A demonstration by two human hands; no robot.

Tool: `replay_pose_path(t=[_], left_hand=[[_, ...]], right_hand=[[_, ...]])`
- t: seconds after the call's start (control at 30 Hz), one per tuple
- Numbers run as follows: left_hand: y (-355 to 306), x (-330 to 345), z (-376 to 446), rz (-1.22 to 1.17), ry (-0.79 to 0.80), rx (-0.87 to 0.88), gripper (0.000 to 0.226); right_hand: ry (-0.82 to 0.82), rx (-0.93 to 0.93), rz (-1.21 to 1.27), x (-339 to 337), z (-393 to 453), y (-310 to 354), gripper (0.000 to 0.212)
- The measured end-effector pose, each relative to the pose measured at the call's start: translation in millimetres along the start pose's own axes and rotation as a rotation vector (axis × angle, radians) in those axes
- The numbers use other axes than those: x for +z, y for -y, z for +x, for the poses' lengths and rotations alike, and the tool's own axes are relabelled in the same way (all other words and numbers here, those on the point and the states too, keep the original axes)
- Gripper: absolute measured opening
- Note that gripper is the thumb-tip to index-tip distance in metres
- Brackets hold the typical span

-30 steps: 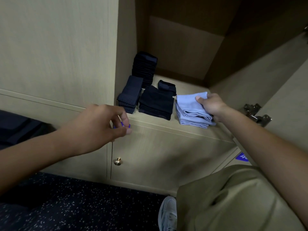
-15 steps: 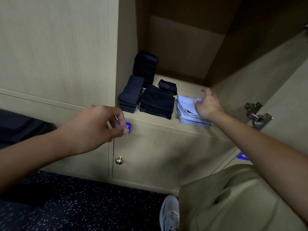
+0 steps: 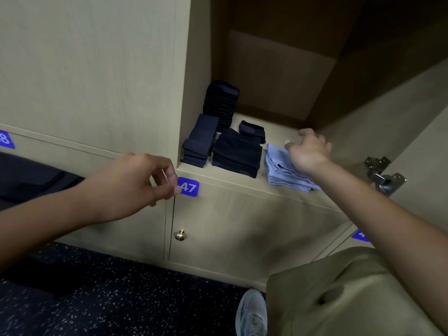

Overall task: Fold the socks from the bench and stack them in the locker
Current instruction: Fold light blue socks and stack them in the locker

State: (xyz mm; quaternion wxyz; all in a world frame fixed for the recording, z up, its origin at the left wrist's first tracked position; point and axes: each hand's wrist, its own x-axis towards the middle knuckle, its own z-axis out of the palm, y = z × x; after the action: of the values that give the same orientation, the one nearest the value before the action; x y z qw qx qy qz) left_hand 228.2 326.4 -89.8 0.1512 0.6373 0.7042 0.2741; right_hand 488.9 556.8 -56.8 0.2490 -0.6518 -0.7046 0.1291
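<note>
Right now, per item:
Your right hand (image 3: 308, 151): over the far end of the light-blue folded socks (image 3: 283, 169), fingers spread and fairly straight, nothing pinched; can't tell if the palm actually touches the fabric.
Your left hand (image 3: 135, 185): out in front of the lower cabinet door, fingers loosely curled, thumb near forefinger, holding nothing; fingertip just beside the blue "47" tag (image 3: 188, 187).
Light-blue socks: folded pile on the locker shelf (image 3: 242, 180), at the front edge, right of the dark piles.
Black folded stack (image 3: 236, 154): mid shelf, just left of the blue pile.
Navy stack (image 3: 200, 144): leftmost at front, by the locker's left wall.
Tall dark stack (image 3: 220, 103): behind those, further in.
Small dark bundle (image 3: 252, 130): behind the black stack.
Brass knob (image 3: 180, 235): on the door under the tag.
Hinge (image 3: 380, 173): right of shelf, on the open door.
</note>
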Motion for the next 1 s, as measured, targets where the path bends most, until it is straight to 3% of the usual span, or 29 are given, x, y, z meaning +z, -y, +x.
replay_pose_path(t=[0.2, 0.5, 0.73, 1.0], left_hand=[[20, -20, -10, 0.04, -0.02, -0.039, 0.011], [54, -57, -36, 0.04, -0.163, -0.158, 0.012], [97, -88, -65, 0.041, -0.237, -0.296, 0.013], [154, -105, -91, 0.179, -0.254, -0.466, 0.015]], right_hand=[[0.043, -0.418, 0.127, -4, -61, 48, 0.038], [0.242, -0.776, 0.231, 33, -116, 86, 0.035], [0.451, -0.932, 0.155, 57, -139, 103, 0.041], [0.549, -0.977, 0.164, 78, -148, 114, 0.044]])
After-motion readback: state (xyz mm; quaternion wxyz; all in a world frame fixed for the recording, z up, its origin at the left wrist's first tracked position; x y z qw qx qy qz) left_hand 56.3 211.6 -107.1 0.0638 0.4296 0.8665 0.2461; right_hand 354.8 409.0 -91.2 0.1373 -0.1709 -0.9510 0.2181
